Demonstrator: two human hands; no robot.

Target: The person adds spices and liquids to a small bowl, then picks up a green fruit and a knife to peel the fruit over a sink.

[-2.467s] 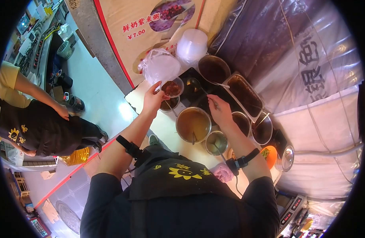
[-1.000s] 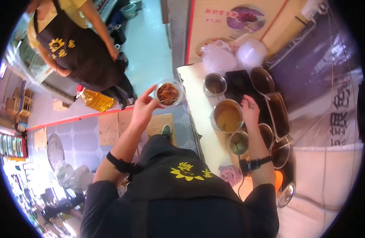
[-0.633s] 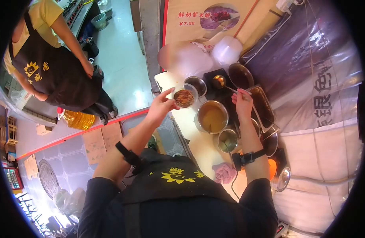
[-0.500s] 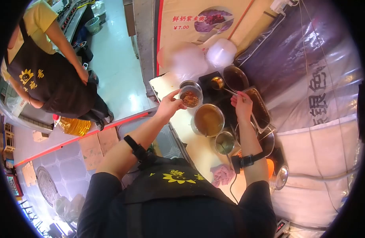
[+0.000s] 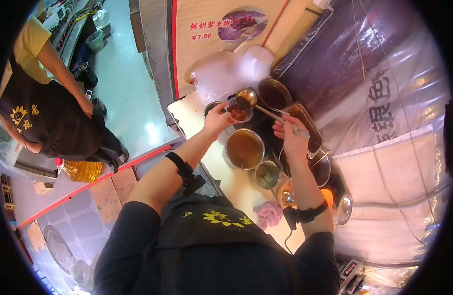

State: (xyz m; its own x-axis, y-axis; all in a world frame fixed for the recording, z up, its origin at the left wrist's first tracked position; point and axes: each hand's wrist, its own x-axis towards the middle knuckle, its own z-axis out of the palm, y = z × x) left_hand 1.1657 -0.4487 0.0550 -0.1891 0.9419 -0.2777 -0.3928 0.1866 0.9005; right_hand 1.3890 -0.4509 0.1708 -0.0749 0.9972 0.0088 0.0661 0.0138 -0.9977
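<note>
In the head view, my left hand (image 5: 219, 121) grips a small round bowl (image 5: 249, 118) at its left side. Chunky red-brown food lies inside it. My right hand (image 5: 291, 136) is closed around the handle of a metal ladle (image 5: 246, 99). The ladle's cup is tilted over the far edge of the bowl and hides part of it. Just below the bowl stands a steel pot (image 5: 227, 155) of brownish broth. Behind the ladle is another pot (image 5: 288, 94) with dark contents. A metal container partly shows behind my left hand.
A smaller pot (image 5: 257, 183) with a utensil in it stands near a pink cloth (image 5: 268, 214). Right of the ladle lies a rectangular tray (image 5: 319, 140). Plastic-wrapped items (image 5: 221, 71) sit at the counter's far end. Another person (image 5: 44, 115) stands left, by an oil jug (image 5: 83, 171).
The ladle has swung left from beside the dark pot to over the bowl, its cup now tilting. My left hand has brought the bowl closer to it. The whole view has shifted somewhat.
</note>
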